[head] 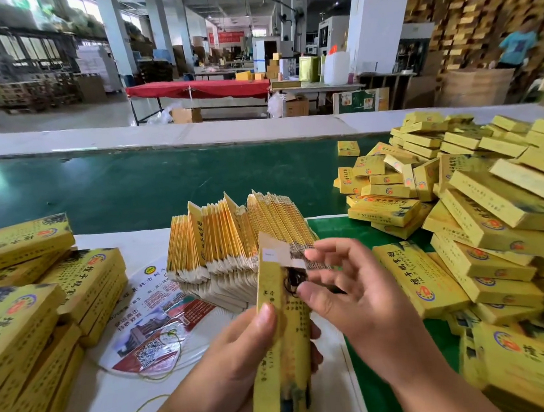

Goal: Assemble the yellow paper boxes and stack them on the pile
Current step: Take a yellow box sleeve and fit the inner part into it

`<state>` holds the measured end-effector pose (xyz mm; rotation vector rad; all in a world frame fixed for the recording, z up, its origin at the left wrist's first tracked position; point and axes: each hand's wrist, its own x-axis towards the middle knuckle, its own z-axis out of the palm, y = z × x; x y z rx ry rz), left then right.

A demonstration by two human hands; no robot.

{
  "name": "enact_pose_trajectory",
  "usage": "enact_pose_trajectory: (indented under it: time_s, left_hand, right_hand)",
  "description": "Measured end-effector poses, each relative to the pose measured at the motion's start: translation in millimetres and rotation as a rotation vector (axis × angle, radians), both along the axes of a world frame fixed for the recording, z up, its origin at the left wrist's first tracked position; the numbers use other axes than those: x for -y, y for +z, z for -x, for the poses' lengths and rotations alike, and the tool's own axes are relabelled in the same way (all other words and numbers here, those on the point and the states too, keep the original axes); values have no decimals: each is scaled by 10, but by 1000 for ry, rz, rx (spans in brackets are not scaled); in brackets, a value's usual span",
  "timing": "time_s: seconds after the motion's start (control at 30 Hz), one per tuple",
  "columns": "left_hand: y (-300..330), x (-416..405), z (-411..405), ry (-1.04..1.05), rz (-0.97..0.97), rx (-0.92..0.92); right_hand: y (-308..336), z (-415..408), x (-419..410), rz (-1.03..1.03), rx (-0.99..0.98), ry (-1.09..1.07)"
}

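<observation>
A yellow paper box [282, 330] stands on end in front of me, its top flap open and pale inside. My left hand [236, 359] grips it round the middle, thumb on the front face. My right hand [357, 293] is at the box's upper end, thumb and fingers touching near the flap. Behind the box stands a fanned bundle of flat, unfolded yellow boxes [234, 240]. A large loose pile of assembled boxes [477, 217] covers the right side.
Stacks of flat yellow cartons [39, 305] lie at the left. A printed round hand fan [156, 323] and rubber bands [165, 358] lie on the white sheet. A green conveyor belt [134, 183] runs across behind. A person in a teal shirt [517, 47] stands far right.
</observation>
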<state>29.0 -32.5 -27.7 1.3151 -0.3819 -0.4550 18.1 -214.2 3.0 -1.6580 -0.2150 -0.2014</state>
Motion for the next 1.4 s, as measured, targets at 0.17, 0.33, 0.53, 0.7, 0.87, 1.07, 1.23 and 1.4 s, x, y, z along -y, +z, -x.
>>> enact_pose_trajectory:
  time_s: [0.17, 0.33, 0.53, 0.7, 0.87, 1.07, 1.23, 1.4]
  left_hand:
    - [139, 112, 49, 43, 27, 108]
    - [151, 116, 66, 100, 12, 150]
    - [120, 134, 69, 253, -62, 232]
    - [151, 137, 90, 405, -181, 327]
    - [153, 153, 100, 460, -178, 311]
    - [119, 159, 94, 518, -277, 325]
    - [123, 162, 82, 529, -238, 285]
    - [151, 139, 67, 626, -201, 298]
  right_hand:
    - [-29, 34, -96, 232, -39, 86]
    - [-2, 59, -103, 231, -57, 162]
    - [9, 73, -65, 273, -32, 168]
    - [-1, 51, -25, 245, -63, 171]
    - [16, 43, -23, 217, -121, 251]
    - [-4, 31, -37, 303, -141, 291]
    - [12, 37, -28, 350, -35, 144]
    - [-60, 25, -160, 220, 45, 6]
